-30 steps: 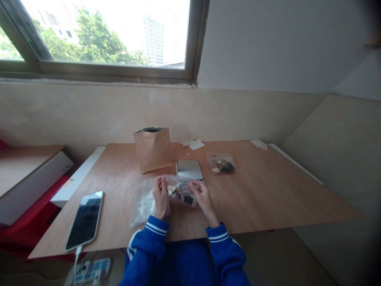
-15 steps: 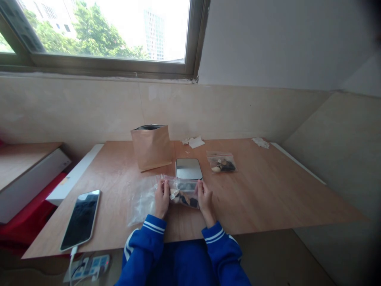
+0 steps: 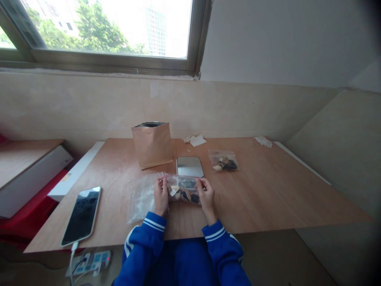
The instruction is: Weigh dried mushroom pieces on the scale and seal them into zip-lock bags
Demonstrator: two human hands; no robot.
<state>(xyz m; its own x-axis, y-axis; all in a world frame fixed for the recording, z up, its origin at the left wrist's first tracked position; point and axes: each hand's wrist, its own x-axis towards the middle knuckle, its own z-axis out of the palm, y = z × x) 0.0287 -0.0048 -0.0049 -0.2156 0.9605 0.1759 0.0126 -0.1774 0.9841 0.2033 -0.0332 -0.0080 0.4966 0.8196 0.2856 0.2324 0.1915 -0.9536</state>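
Observation:
Between my hands is a clear zip bag [image 3: 185,194] with a reddish strip along its top; pale, brown and black pieces lie inside. My left hand [image 3: 161,197] pinches its upper left corner. At the upper right corner, my right hand [image 3: 206,197] grips the same edge between thumb and fingers. Flat clear plastic bags [image 3: 141,200] lie on the table beside and partly behind my left hand. Just beyond the held bag sits a small scale with a silver plate [image 3: 189,166], its near part seen through the plastic. What the pieces are, I cannot tell.
An open brown paper pouch [image 3: 152,145] stands at the back. Another filled zip bag [image 3: 224,161] lies right of the scale. A phone [image 3: 82,215] on a white cable lies at the left, above a power strip [image 3: 89,262]. Paper scraps [image 3: 197,140] lie near the wall.
My right fingers have shifted along the bag's top edge, and the pieces inside show a little more. The whole view has tilted slightly. Both hands keep hold of the bag.

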